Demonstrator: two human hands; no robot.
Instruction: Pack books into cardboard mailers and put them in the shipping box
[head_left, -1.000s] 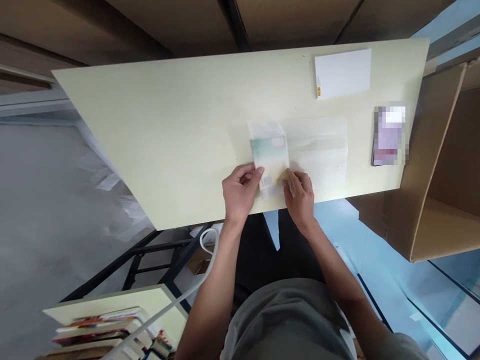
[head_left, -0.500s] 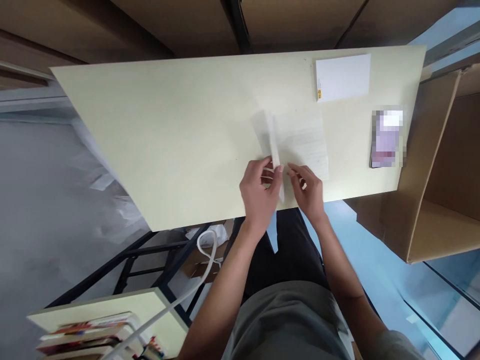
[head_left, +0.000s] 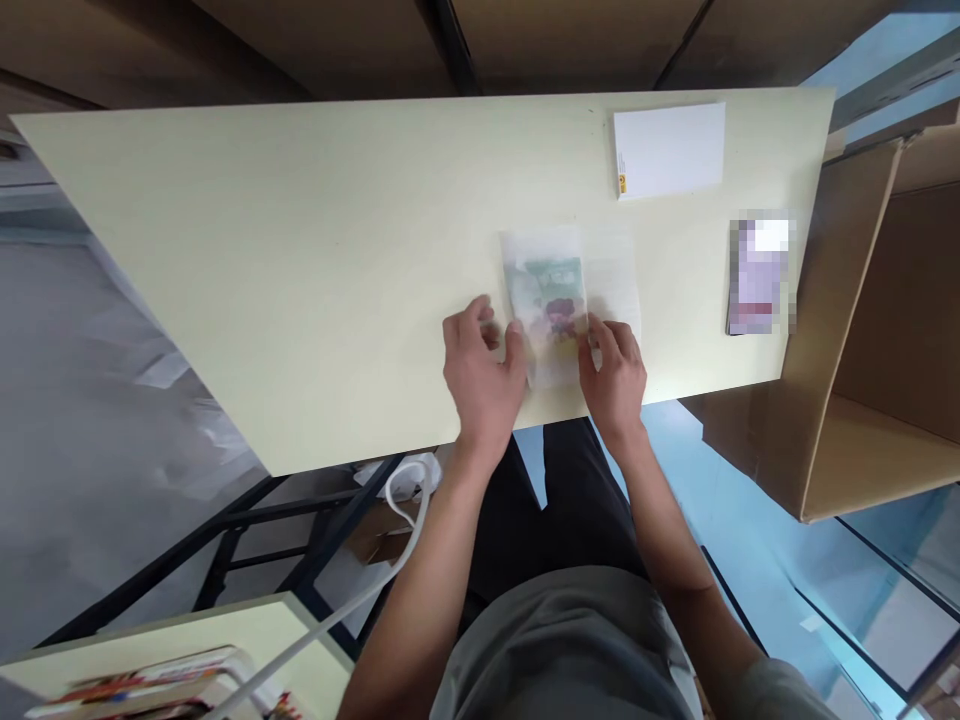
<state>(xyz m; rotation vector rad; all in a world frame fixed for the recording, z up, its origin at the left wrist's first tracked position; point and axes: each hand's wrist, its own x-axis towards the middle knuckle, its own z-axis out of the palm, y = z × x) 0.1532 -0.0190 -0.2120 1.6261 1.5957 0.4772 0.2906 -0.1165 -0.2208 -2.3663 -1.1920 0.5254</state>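
Observation:
A small flat item with a green and red printed picture, wrapped in a translucent sleeve (head_left: 547, 295), lies on the pale yellow table (head_left: 300, 250) near its front edge. My left hand (head_left: 480, 375) rests at the item's left lower edge, fingers curled against it. My right hand (head_left: 615, 370) pinches the item's right lower edge. A sheet of translucent paper (head_left: 615, 280) lies under and to the right of the item.
A white card or booklet (head_left: 670, 150) lies at the back right of the table. A blurred-out phone-sized object (head_left: 757, 275) sits near the right edge. An open cardboard box (head_left: 862, 330) stands to the right. Books (head_left: 142, 690) lie on a lower table at bottom left.
The wrapped item was turned over: it stood on edge half a second ago and now lies flat with another printed face up. Both hands moved with it and stay at its lower edges.

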